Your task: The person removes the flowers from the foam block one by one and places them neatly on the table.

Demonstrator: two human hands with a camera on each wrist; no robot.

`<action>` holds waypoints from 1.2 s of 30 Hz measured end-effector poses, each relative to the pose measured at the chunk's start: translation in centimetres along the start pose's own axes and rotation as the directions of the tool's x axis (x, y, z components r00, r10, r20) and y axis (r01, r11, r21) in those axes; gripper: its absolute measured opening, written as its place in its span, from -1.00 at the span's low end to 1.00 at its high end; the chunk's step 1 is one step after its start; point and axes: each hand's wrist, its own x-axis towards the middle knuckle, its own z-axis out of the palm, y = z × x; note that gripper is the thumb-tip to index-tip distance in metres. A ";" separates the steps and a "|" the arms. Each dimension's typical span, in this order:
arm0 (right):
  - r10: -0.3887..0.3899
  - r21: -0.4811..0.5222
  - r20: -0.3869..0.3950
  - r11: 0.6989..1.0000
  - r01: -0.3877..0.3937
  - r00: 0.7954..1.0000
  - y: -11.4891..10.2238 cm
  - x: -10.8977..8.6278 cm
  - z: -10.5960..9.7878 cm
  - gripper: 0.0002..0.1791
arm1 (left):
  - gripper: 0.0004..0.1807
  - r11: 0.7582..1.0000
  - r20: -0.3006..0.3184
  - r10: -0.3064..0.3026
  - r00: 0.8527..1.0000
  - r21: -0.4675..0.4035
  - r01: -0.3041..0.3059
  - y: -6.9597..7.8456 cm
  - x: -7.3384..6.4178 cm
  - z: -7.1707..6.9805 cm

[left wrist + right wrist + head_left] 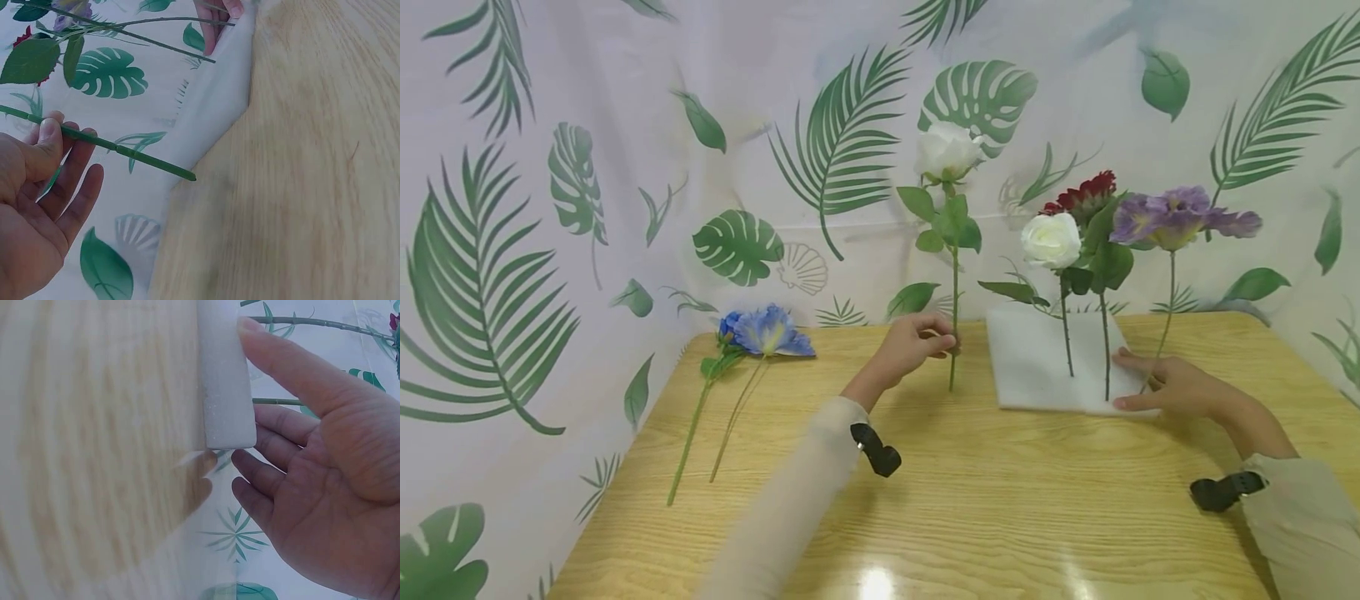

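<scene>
My left hand (917,342) pinches the green stem (94,139) of a white flower (950,152) between thumb and fingertips. The flower stands upright, its lower stem end bare and left of a white foam board (1037,375). On the right, my right hand (1187,387) holds the foam board's right end, thumb (281,359) on its near edge and fingers round the side. A white rose (1051,242), a dark red flower (1084,198) and a purple flower (1176,218) stand upright with their stems in the board.
Two blue flowers (771,333) lie on the left of the wooden table (1000,500), stems pointing toward the near side. A white cloth (737,167) printed with green leaves hangs behind the table and along its left side.
</scene>
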 end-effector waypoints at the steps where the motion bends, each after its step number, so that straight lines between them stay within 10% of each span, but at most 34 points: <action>1: 0.004 0.003 0.001 1.000 -0.004 1.000 -0.1 -0.1 0.0 -0.06 | -0.82 1.000 -0.001 0.003 1.000 0.005 -0.003 0.1 -0.1 -0.3; 19: 0.027 -0.010 0.006 1.000 -0.027 1.000 -0.5 0.0 0.0 -0.05 | -0.75 0.993 -0.129 0.110 0.986 0.059 -0.103 0.8 -3.6 -5.6; 36: -0.016 -0.007 -0.010 1.000 0.016 1.000 0.3 0.1 0.0 -0.05 | -0.70 0.991 -0.046 0.005 0.999 0.136 0.001 0.1 -8.0 -11.0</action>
